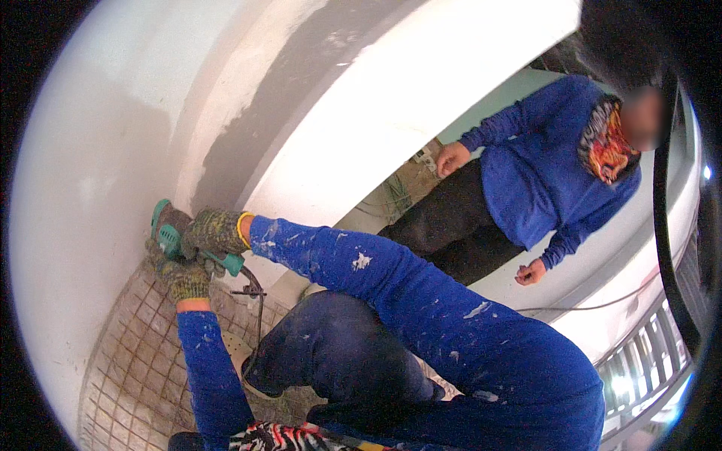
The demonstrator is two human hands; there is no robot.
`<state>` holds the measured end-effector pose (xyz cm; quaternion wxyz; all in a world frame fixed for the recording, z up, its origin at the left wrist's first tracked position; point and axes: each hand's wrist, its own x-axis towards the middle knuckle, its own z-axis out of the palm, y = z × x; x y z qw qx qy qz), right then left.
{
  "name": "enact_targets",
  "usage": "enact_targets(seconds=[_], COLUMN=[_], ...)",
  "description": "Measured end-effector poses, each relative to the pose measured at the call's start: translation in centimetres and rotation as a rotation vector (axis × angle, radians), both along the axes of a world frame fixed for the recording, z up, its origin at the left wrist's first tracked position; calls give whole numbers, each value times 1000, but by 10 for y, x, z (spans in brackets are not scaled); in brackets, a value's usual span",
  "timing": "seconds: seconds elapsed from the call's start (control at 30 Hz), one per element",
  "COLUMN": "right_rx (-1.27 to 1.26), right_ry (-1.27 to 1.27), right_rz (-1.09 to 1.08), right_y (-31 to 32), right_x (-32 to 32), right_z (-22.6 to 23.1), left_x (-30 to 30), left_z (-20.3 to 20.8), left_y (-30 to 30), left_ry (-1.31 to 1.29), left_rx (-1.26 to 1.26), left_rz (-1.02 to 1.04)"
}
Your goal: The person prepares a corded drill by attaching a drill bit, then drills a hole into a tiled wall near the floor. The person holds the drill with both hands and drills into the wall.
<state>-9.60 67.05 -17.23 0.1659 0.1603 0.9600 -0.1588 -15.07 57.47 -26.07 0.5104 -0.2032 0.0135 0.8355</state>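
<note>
Both my hands wear speckled grey-yellow knit gloves and hold a green corded angle grinder (170,239) by the wall, at the left. My right hand (214,230) is wrapped over the grinder's body, coming in from the right on a blue, paint-spotted sleeve. Below it, my left hand (180,278) closes round the tool from the near side; some of its fingers are hidden. The grinder's head is up close to the pale wall (98,165); whether it touches cannot be made out. Its dark power cord (259,316) hangs down from the handle end.
A co-worker (541,173) in a blue sweatshirt and dark trousers stands at the right, hands low. A grey band (256,120) runs up the wall beside a bright white face (346,120). Brown grid-patterned floor (135,368) lies below. A slatted railing (647,361) is at lower right.
</note>
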Motion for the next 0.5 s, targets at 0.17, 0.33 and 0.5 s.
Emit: enact_targets(seconds=[0.17, 0.33, 0.5], right_rx=[-96, 6, -688], right_ry=[-75, 269, 371], right_rz=[-155, 279, -552], right_y=[-17, -37, -83], right_x=[34, 74, 119], right_z=[59, 99, 154], left_x=[28, 54, 65], left_z=[42, 63, 113], left_y=[-18, -46, -78], left_ry=[22, 933, 280], left_rx=[52, -168, 350], left_rz=[40, 354, 123])
